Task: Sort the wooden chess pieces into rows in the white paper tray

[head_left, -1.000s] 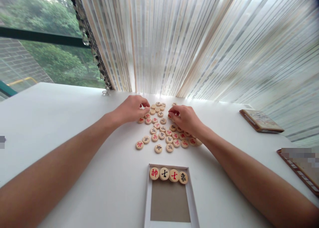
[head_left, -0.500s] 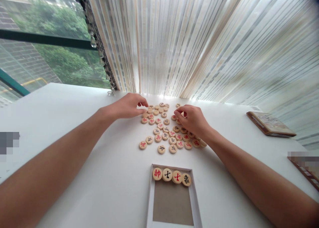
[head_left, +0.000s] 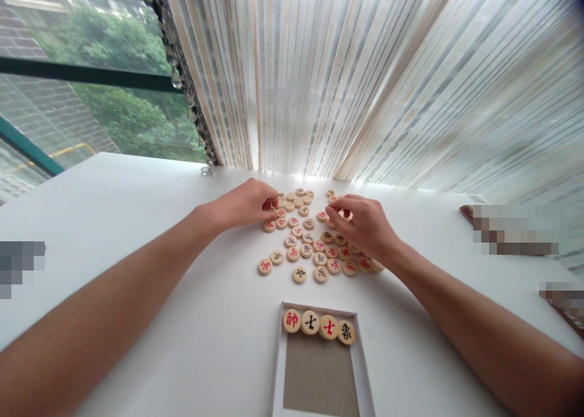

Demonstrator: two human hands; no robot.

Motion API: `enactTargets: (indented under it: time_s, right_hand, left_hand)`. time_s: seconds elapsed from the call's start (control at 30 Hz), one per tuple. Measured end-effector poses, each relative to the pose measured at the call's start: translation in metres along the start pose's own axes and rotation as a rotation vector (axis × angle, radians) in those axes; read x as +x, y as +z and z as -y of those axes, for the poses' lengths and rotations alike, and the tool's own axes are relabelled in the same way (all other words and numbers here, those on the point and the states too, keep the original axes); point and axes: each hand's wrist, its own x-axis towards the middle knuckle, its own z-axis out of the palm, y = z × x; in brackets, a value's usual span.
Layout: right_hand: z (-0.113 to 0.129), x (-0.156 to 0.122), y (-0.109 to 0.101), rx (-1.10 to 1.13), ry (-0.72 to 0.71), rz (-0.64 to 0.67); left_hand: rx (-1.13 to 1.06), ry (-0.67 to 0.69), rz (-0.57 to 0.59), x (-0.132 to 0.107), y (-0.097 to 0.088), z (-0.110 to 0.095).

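Round wooden xiangqi pieces (head_left: pixel 293 253) with red or black characters lie loosely spread over the table; a few at the far end show plain faces. At the left side of the spread, my left hand (head_left: pixel 250 204) has thumb and fingers closed around a xiangqi piece, mostly hidden by the fingers. My right hand (head_left: pixel 362 219) hovers over the right side, thumb and fingertips pinched together close to a red-marked piece; whatever they hold is too hidden to name. Nearer me is a shallow box (head_left: pixel 279 368), with several pieces in a row along its far end.
The white table (head_left: pixel 182 344) reaches back to striped curtains (head_left: pixel 310 89). On the right lie two blurred-out flat brown-edged objects. A small clear glass-like item (head_left: pixel 207 169) rests by the curtain edge, beside a window at left.
My left hand's fingers have closed from an apart pose at the left pieces. The right hand stays pinched in nearly the same place. The view has shifted slightly.
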Motion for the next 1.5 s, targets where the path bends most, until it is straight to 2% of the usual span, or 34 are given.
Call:
enactTargets:
  time_s: [0.2, 0.4, 0.57, 0.77, 0.9, 1.27, 1.37, 1.5]
  right_hand:
    - [-0.003, -0.002, -0.003, -0.006, 0.000, 0.009]
    - [-0.005, -0.002, -0.003, -0.007, -0.005, 0.019]
    - [-0.005, -0.003, -0.003, -0.005, -0.007, 0.023]
    - [-0.003, -0.003, -0.003, 0.001, -0.007, 0.035]
    - [-0.003, -0.003, -0.003, -0.001, -0.007, 0.040]
    - [-0.003, -0.004, -0.001, 0.004, -0.036, 0.047]
    - [-0.003, -0.003, -0.001, 0.001, -0.042, 0.059]
    - [-0.002, -0.004, -0.001, -0.001, -0.050, 0.065]
  left_hand:
    - [-0.037, -0.042, -0.045, -0.001, -0.002, -0.001]
    - [-0.021, -0.076, -0.040, 0.002, -0.002, 0.006]
    - [0.074, -0.036, -0.153, 0.003, -0.001, 0.018]
    - [0.006, 0.015, -0.012, 0.001, 0.000, 0.025]
    - [0.033, 0.016, 0.001, 0.002, 0.000, 0.026]
    - [0.045, -0.111, -0.125, 0.008, 0.008, 0.038]
    - [0.053, -0.105, -0.169, 0.008, 0.008, 0.038]
    - [0.040, -0.043, -0.200, 0.008, 0.010, 0.027]
